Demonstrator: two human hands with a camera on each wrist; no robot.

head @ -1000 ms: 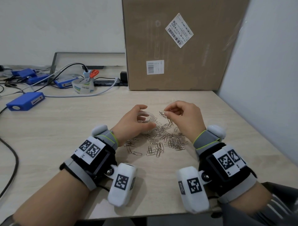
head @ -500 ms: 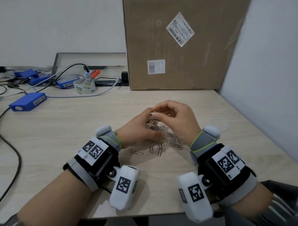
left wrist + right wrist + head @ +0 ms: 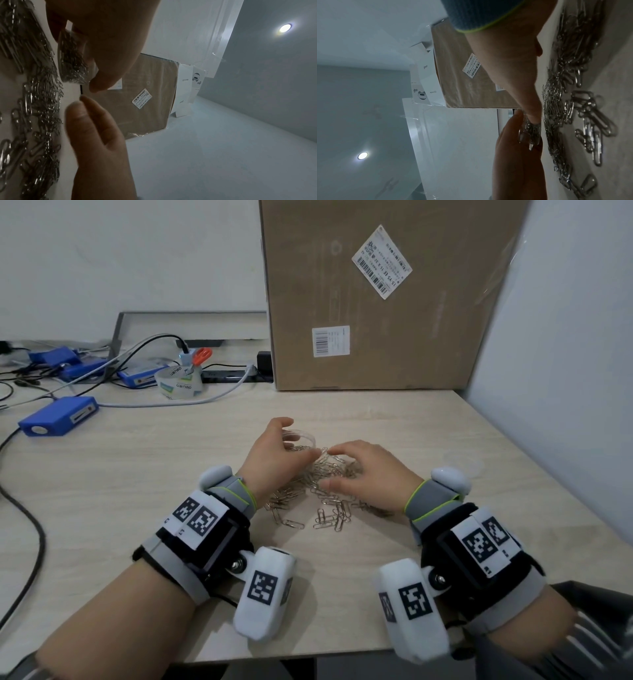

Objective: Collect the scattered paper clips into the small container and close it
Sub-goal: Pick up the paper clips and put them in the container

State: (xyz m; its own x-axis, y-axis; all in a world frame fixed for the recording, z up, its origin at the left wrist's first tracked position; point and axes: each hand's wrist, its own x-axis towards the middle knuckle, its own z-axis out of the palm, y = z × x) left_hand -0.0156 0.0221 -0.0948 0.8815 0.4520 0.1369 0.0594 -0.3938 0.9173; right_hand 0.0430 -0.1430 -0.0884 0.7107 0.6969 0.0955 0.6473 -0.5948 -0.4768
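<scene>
A small clear round container (image 3: 308, 436) sits tilted in my left hand (image 3: 298, 441), whose fingers curl round its far rim with the thumb on the near side. The left wrist view shows clips inside the container (image 3: 73, 60). Silver paper clips (image 3: 329, 508) lie piled on the table between my wrists. My right hand (image 3: 332, 469) hovers low over the pile with its fingers spread and nothing pinched. In the right wrist view its index finger (image 3: 532, 108) reaches the container (image 3: 531, 132). A clear lid (image 3: 464, 465) lies flat to the right.
A large cardboard box (image 3: 376, 302) stands at the back of the table. A tape roll (image 3: 178, 383), blue boxes (image 3: 58, 416) and cables (image 3: 34, 525) fill the left side. A wall (image 3: 565, 405) closes off the right.
My right hand carried a pinch of clips to the container, let them go, and has come down over the pile with its fingers spread. The left hand has kept hold of the container.
</scene>
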